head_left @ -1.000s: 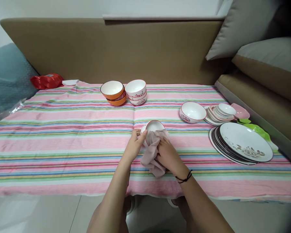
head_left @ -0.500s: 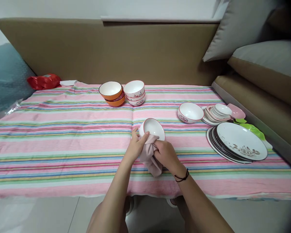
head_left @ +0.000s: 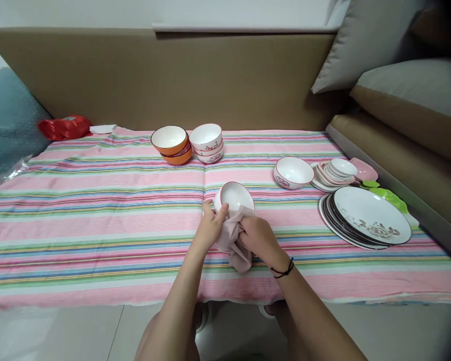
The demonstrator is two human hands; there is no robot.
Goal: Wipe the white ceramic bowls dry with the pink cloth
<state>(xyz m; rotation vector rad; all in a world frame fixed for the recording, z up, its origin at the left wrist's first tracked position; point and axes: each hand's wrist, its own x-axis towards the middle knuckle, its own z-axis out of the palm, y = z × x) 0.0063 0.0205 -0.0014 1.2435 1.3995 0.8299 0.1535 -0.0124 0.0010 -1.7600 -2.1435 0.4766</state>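
Toward the sheet's [head_left: 97, 235] front edge, clasping bowl [head_left: 236, 194] in left grip [head_left: 211, 225], rag [head_left: 230, 233] in right grip [head_left: 259, 235], hiding bowl's near rim.

Bare hands [head_left: 210, 226] and forearms [head_left: 311, 307], with a black cord bracelet [head_left: 284, 273] at the right wrist [head_left: 279, 259].
The bracelet is thin, its slender strands meeting at a small, knot-like thickening. The forearms taper toward the wrist. Pale-edged footwear [head_left: 265, 312] shows in part below, its form obscured by shadow.
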